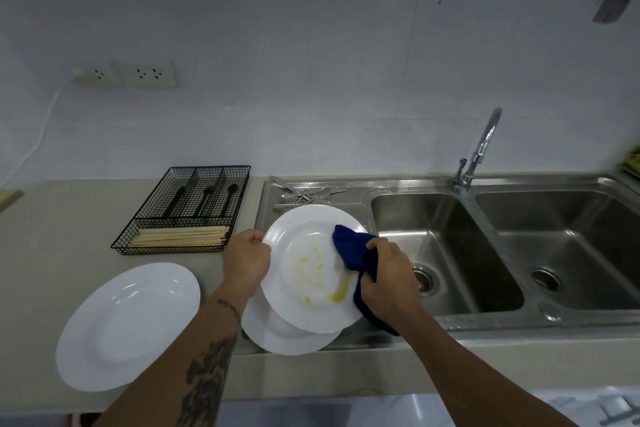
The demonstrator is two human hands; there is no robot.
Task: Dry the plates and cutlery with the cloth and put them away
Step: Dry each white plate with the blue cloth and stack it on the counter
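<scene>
My left hand (246, 258) grips the left rim of a white plate (304, 253) that is held tilted above the draining board; yellow smears mark its inside. My right hand (389, 279) grips a dark blue cloth (353, 250) and presses it against the plate's right side. Beneath the held plate lies another white plate (277, 334) on the draining board's front. A third white plate (128, 324) rests on the counter to the left. Metal cutlery (304, 196) lies on the draining board behind the plates.
A black wire cutlery tray (187, 210) on the counter holds black utensils and wooden chopsticks. A double steel sink (446, 253) with a tap (479, 149) lies to the right. Wall sockets (126, 74) and a white cable are at the back left.
</scene>
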